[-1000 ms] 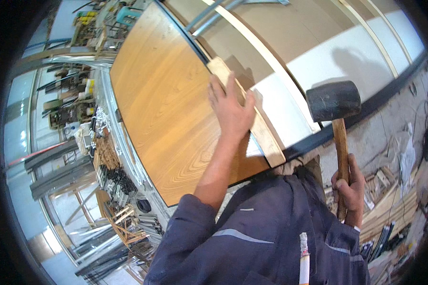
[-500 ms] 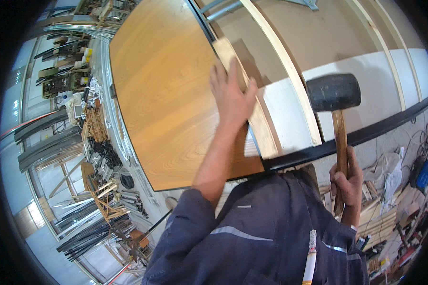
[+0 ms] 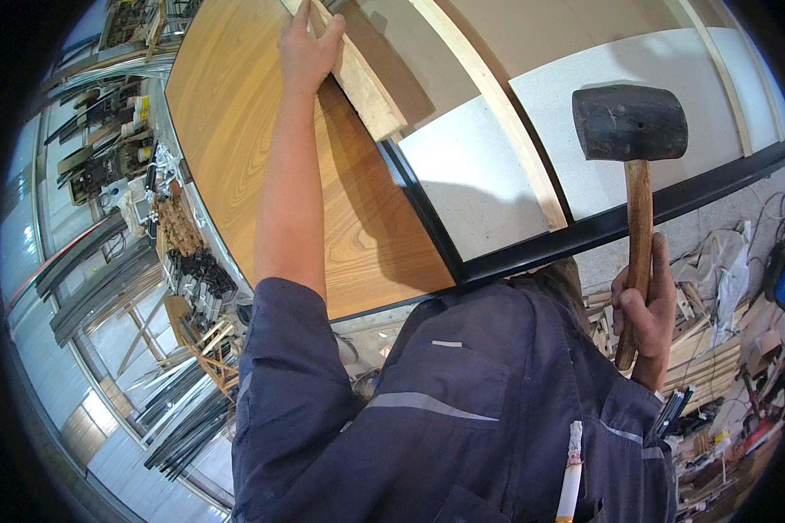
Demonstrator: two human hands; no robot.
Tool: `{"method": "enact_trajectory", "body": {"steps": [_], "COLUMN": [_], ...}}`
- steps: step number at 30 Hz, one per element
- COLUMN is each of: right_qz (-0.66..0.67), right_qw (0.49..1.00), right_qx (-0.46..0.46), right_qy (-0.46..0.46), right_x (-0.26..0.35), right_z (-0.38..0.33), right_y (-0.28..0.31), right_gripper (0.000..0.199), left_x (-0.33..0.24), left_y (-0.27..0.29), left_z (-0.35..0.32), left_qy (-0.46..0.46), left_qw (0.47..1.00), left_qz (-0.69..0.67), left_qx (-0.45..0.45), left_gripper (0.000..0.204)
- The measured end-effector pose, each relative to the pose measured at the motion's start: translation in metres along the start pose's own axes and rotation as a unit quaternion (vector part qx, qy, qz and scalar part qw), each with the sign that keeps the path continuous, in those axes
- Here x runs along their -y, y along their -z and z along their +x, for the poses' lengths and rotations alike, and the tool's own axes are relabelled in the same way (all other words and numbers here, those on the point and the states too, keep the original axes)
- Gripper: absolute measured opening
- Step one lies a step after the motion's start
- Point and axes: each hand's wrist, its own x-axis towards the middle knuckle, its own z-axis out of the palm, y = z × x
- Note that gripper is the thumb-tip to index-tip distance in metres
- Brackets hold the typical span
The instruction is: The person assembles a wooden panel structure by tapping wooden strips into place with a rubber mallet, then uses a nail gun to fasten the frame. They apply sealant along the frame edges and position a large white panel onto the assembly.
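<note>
My left hand (image 3: 310, 54) reaches far forward and grips a pale wooden batten (image 3: 368, 94) by its far part, with fingers and thumb across it. The batten lies slantwise along the edge of a brown wood-grain panel (image 3: 222, 139), and its near end stops short of the black frame (image 3: 576, 235). On the right, my right hand (image 3: 650, 318) is closed round the wooden handle of a mallet with a black head (image 3: 630, 122). The mallet is held upright, its head over the white sheet (image 3: 602, 187) inside the frame.
Pale wooden slats (image 3: 497, 100) run across the frame over white and brown sheets. Dark and light profiles (image 3: 179, 410) are stacked along the left. Timber lengths (image 3: 706, 362), cables and a crumpled white plastic bag (image 3: 731, 292) clutter the floor at right.
My left hand has moved forward and left with the batten, whose near end has left the frame's near corner. The mallet head has risen slightly and shifted right.
</note>
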Motion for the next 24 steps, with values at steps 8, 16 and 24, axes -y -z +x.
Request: {"method": "enact_trajectory", "body": {"steps": [8, 16, 24], "right_qz": [0.024, -0.06, -0.026], "right_qw": [0.997, 0.983, 0.986], "right_qx": [0.078, 0.17, 0.164], "right_qy": [0.006, 0.029, 0.01], "right_x": [0.027, 0.049, 0.052], "right_z": [0.032, 0.082, 0.101], "right_y": [-0.037, -0.125, -0.144], "right_gripper": [0.089, 0.078, 0.079], "left_x": [0.0, -0.018, -0.034], "left_y": [-0.001, -0.011, -0.001], "left_z": [0.001, -0.03, -0.037], "left_qy": [-0.006, -0.013, 0.038], "left_qw": [1.0, 0.998, 0.998], "left_qz": [0.001, -0.009, 0.0], "left_qx": [-0.013, -0.057, -0.057], "left_gripper": [0.077, 0.073, 0.071]}}
